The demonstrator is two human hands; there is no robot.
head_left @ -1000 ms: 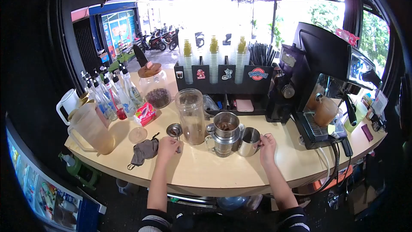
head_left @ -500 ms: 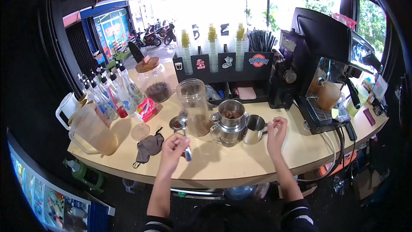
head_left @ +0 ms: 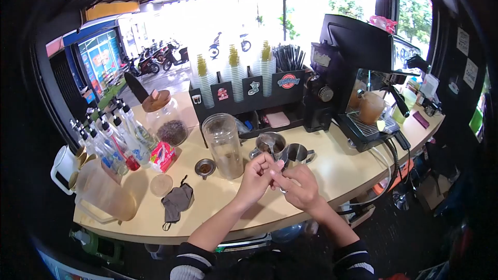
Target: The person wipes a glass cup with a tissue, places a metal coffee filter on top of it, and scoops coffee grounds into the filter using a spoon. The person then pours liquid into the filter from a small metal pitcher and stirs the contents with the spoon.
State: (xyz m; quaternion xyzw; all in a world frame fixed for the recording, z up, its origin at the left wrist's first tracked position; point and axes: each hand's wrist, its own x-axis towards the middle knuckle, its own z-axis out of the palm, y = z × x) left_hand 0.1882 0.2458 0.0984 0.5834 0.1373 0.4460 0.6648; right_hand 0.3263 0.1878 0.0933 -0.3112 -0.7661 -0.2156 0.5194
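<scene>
My left hand is closed around the handle of a metal spoon, whose bowl end is over the mouth of a metal coffee dripper. My right hand meets it there, its bent fingers pinched at the handle; the two hands cover most of the spoon. A small steel pitcher stands just right of the dripper, partly behind my fingers. To the left is a tall clear jar with brown powder low inside. Near its base lies a small round metal strainer with brown grounds.
A grey cloth pouch, a round lid and a plastic pitcher occupy the counter's left, near syrup bottles. Behind stands a black cup holder. An espresso machine and grinder are at right.
My left hand has carried the spoon rightward from beside the jar to above the dripper. My right hand has come in from the right to meet it. The view has shifted.
</scene>
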